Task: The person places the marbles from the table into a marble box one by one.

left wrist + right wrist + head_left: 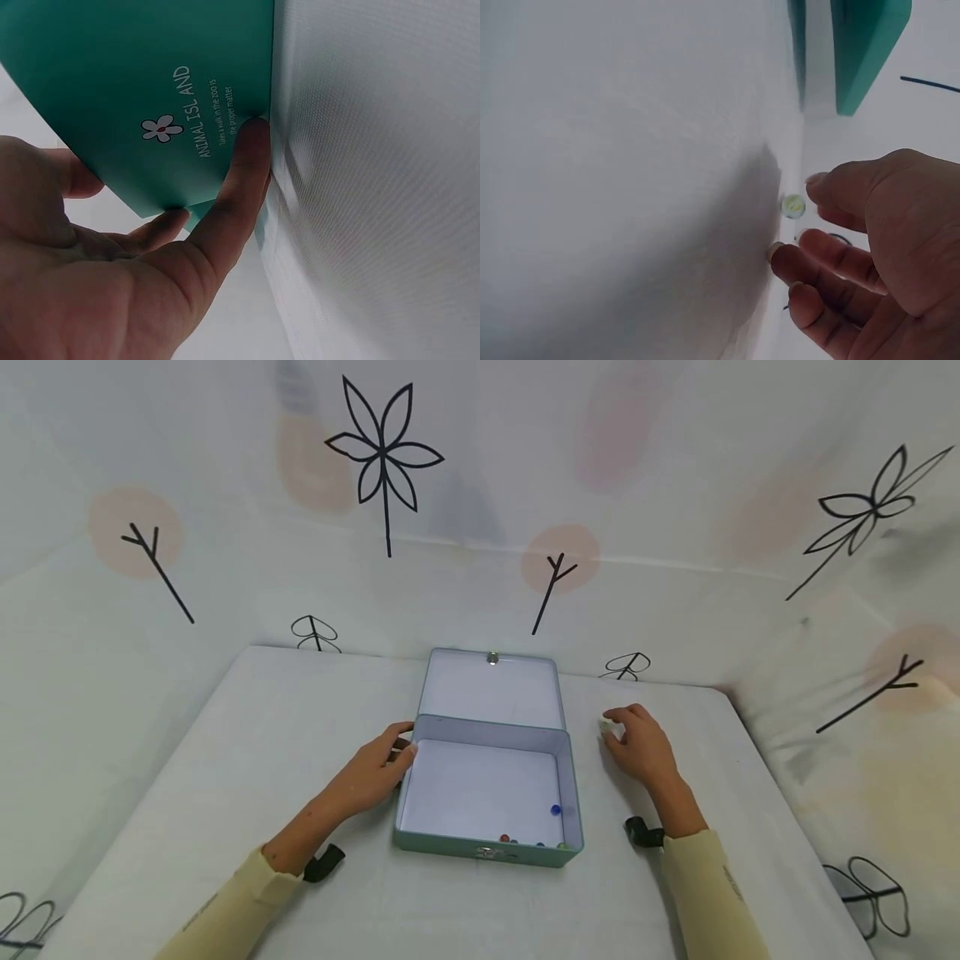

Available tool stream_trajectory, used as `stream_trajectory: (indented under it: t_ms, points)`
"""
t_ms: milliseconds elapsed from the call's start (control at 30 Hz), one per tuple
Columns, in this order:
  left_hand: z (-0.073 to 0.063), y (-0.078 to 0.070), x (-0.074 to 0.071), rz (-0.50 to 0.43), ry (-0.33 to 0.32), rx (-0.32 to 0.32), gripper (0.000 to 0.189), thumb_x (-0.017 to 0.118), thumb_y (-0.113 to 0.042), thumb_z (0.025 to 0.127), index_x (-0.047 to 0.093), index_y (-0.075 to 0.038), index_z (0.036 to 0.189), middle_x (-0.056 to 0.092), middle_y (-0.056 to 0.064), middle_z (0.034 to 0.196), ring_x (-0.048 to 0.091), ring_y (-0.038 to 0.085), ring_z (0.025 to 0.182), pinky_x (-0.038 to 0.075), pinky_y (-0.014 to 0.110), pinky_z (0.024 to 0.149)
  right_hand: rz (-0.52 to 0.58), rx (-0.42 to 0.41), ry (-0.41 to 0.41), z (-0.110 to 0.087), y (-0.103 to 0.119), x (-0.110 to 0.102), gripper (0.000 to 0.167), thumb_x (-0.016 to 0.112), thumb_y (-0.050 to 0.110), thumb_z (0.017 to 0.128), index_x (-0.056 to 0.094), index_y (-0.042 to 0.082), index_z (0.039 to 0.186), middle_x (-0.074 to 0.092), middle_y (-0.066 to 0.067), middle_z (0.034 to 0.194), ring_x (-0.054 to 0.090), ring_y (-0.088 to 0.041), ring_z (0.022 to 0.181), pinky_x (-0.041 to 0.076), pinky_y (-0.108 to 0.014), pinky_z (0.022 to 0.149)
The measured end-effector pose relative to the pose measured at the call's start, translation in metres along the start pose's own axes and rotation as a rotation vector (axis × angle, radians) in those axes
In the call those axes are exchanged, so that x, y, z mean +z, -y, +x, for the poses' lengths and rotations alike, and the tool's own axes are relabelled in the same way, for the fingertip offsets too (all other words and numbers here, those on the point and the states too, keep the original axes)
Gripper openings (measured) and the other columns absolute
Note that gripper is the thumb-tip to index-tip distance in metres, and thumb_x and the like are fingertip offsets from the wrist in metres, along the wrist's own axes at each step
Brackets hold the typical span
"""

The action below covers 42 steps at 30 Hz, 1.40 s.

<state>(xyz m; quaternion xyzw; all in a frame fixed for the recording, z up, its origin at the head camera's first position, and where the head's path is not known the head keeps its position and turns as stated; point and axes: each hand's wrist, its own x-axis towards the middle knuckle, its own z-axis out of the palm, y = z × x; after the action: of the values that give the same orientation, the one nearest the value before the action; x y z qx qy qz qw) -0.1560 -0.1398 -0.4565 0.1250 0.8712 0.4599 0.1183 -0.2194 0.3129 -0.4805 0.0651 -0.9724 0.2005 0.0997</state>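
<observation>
A green metal box (487, 845) stands on the table with its lid (491, 689) folded back. Inside lie several small marbles, among them a blue marble (556, 810) and a red marble (505, 838). My left hand (372, 774) rests against the box's left side, one fairly straight finger low on the printed green wall (161, 90) and the thumb near the rim. Right of the box, my right hand (640, 747) hovers around a clear marble with a yellow-green core (793, 206). Thumb and fingers are spread about this marble, with a gap visible in the right wrist view.
A white cloth covers the table (315, 693). Behind it hangs a pale sheet (480, 593) with black plant drawings. The box lid reaches close to that sheet. A dark strap piece (325, 863) is at the left wrist, another strap piece (642, 832) at the right.
</observation>
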Motion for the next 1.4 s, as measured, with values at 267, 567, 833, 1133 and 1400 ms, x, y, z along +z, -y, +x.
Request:
stream_trajectory:
  t_ms: [267,567,833,1133,1400]
  points:
    - [-0.001,-0.001,0.0,0.005,-0.005,0.002,0.06,0.043,-0.037,0.115,0.03,-0.007,0.166,0.056,0.02,0.15,0.058,0.036,0.138,0.049,0.056,0.112,-0.007,0.034,0.063,0.01,-0.003,0.001,0.026,0.073,0.008,0.097,0.074,-0.002,0.12,0.068,-0.019,0.113,0.064,-0.031,0.089,0.055,-0.047,0.077]
    - [-0.001,0.0,0.001,0.014,-0.013,0.01,0.06,0.044,-0.038,0.115,0.031,-0.008,0.165,0.057,0.02,0.15,0.058,0.037,0.138,0.049,0.056,0.112,-0.015,0.028,0.083,0.01,-0.002,0.001,0.017,0.074,0.004,0.094,0.076,-0.002,0.111,0.069,-0.017,0.104,0.064,-0.031,0.087,0.055,-0.048,0.077]
    - [-0.001,0.0,0.001,0.009,-0.012,0.012,0.06,0.044,-0.038,0.115,0.031,-0.007,0.165,0.057,0.02,0.15,0.058,0.037,0.138,0.049,0.056,0.112,-0.014,0.011,0.059,0.006,-0.002,0.001,0.016,0.073,0.002,0.093,0.076,-0.003,0.108,0.07,-0.017,0.101,0.064,-0.029,0.083,0.054,-0.046,0.074]
    - [-0.001,0.0,0.0,0.014,-0.016,0.006,0.061,0.044,-0.037,0.115,0.03,-0.006,0.165,0.056,0.021,0.151,0.058,0.037,0.138,0.049,0.056,0.112,0.012,-0.003,0.042,0.002,0.005,0.001,0.018,0.073,0.003,0.094,0.075,-0.002,0.111,0.069,-0.016,0.103,0.063,-0.028,0.083,0.053,-0.043,0.071]
    - [0.0,0.0,0.001,0.01,-0.012,0.009,0.06,0.044,-0.037,0.115,0.03,-0.006,0.165,0.056,0.021,0.15,0.058,0.037,0.137,0.049,0.056,0.112,0.016,-0.03,-0.011,-0.002,0.015,-0.002,0.016,0.072,0.004,0.096,0.076,0.002,0.111,0.069,-0.013,0.104,0.06,-0.024,0.078,0.048,-0.035,0.065]
